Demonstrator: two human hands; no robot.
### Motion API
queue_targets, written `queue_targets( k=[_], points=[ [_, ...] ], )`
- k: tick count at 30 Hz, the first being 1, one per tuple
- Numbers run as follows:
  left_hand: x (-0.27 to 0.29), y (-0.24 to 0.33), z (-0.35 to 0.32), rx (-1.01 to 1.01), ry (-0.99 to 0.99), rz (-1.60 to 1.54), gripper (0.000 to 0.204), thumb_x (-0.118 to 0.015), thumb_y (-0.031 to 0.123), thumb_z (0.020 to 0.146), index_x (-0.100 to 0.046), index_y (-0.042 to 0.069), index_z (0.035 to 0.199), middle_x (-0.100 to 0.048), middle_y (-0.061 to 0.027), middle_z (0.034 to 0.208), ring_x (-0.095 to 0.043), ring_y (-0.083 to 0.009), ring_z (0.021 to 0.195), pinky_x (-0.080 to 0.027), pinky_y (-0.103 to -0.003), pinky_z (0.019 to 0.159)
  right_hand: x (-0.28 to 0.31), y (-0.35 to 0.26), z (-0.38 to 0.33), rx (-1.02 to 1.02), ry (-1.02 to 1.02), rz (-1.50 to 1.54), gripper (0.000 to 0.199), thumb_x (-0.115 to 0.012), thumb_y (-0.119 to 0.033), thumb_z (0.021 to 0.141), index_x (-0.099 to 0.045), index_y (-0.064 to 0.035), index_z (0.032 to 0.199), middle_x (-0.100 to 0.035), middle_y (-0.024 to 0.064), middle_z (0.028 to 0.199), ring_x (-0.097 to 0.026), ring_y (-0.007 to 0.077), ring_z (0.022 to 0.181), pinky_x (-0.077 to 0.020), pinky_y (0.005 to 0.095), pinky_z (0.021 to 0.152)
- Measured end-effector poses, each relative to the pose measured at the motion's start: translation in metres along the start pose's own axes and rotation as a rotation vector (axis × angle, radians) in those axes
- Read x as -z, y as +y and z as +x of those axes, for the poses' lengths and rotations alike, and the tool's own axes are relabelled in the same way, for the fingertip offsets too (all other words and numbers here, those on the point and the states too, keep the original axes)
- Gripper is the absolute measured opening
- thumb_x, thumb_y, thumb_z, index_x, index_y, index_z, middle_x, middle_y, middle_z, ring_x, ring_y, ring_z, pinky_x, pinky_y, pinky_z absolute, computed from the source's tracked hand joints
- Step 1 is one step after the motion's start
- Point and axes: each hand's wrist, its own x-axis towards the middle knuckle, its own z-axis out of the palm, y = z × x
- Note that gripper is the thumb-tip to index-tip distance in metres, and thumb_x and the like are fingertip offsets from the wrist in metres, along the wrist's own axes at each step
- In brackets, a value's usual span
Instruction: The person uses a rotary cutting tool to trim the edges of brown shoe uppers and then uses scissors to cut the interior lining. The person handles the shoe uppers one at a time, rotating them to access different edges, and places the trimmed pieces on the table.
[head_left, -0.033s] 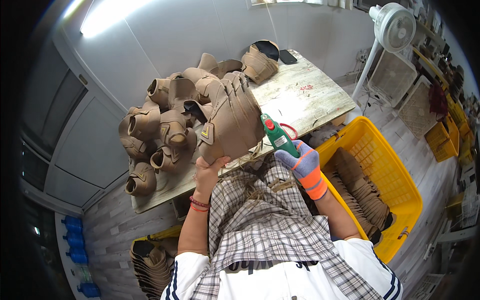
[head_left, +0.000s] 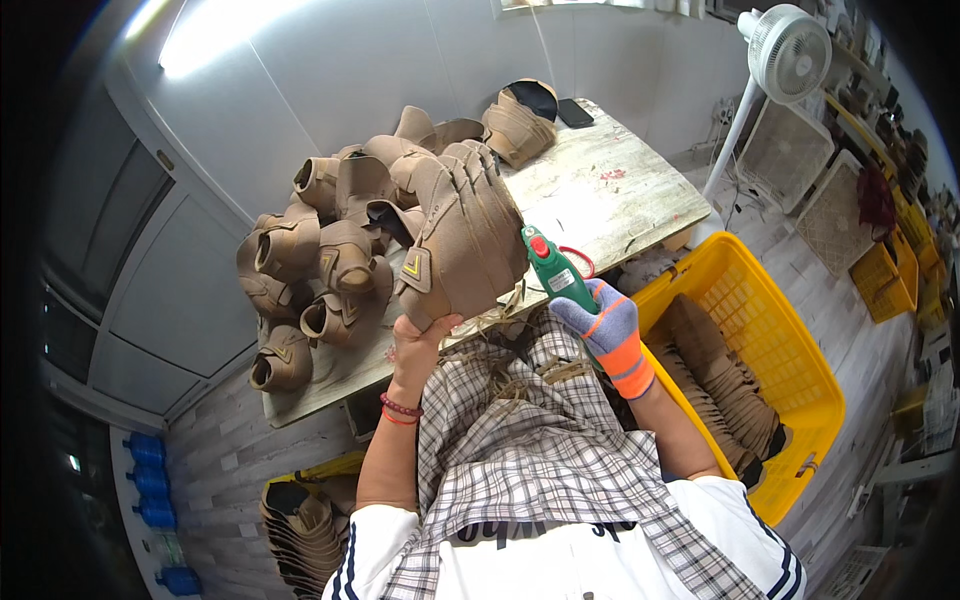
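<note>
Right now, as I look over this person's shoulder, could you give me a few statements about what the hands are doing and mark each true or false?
1. The left hand holds up a tan boot upper. True.
2. The right hand is bare. False: it wears a grey and orange glove.
3. The right hand grips a green tool with a red button. True.
4. The basket beside the person is blue. False: it is yellow.
5. More tan uppers are piled on the table. True.
</note>
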Motion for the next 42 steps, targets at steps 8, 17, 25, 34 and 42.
queue_targets(
  k=[8,17,25,34,42],
  points=[
    [-0.008,-0.005,-0.005,-0.368,-0.045,0.564,0.012,-0.067,0.002,0.084,-0.069,-0.002,0.095,-0.069,-0.0115,0.087,-0.066,-0.0249,0.078,-0.050,-0.034,0.071,-0.003,0.002,0.013,-0.061,-0.022,0.203,0.043,-0.078,-0.038,0.080,-0.068,0.0019,0.093,-0.063,0.0010,0.065,-0.054,0.0031,0.060,-0.0449,0.0224,0.054],
    [-0.001,-0.025,-0.017,-0.483,-0.035,0.685,0.020,-0.063,-0.001,0.082,-0.069,-0.001,0.101,-0.066,-0.0185,0.106,-0.062,-0.0389,0.099,-0.049,-0.042,0.086,0.004,-0.027,0.019,-0.102,-0.083,0.369,0.033,-0.074,-0.033,0.085,-0.068,-0.0004,0.093,-0.061,-0.0018,0.072,-0.050,0.0027,0.059,-0.0398,0.0208,0.051],
    [0.006,-0.025,-0.026,-0.541,-0.008,0.703,0.027,-0.059,-0.006,0.079,-0.064,-0.005,0.106,-0.063,-0.0184,0.113,-0.059,-0.0366,0.108,-0.047,-0.042,0.092,0.017,-0.044,0.036,-0.198,-0.074,0.479,0.033,-0.074,-0.033,0.085,-0.064,-0.0018,0.090,-0.058,-0.0013,0.066,-0.053,0.0055,0.053,-0.0418,0.0207,0.048],
    [0.019,-0.004,0.099,-0.084,0.161,-0.096,0.019,-0.070,-0.002,0.081,-0.068,-0.003,0.100,-0.069,-0.0020,0.093,-0.061,-0.0103,0.084,-0.049,-0.027,0.078,0.032,-0.023,0.034,-0.212,0.031,0.400,0.040,-0.073,-0.042,0.084,-0.058,-0.0040,0.083,-0.058,0.0046,0.064,-0.056,0.0124,0.053,-0.0464,0.0247,0.052],
    [0.024,0.005,0.141,0.102,0.340,-0.117,0.027,-0.071,0.005,0.084,-0.065,-0.001,0.109,-0.066,-0.0108,0.112,-0.064,-0.0213,0.097,-0.051,-0.033,0.084,0.028,-0.002,0.042,-0.203,0.021,0.240,0.034,-0.076,-0.033,0.083,-0.061,-0.0027,0.089,-0.059,0.0014,0.066,-0.054,0.0083,0.053,-0.0434,0.0217,0.051]
  ],
)
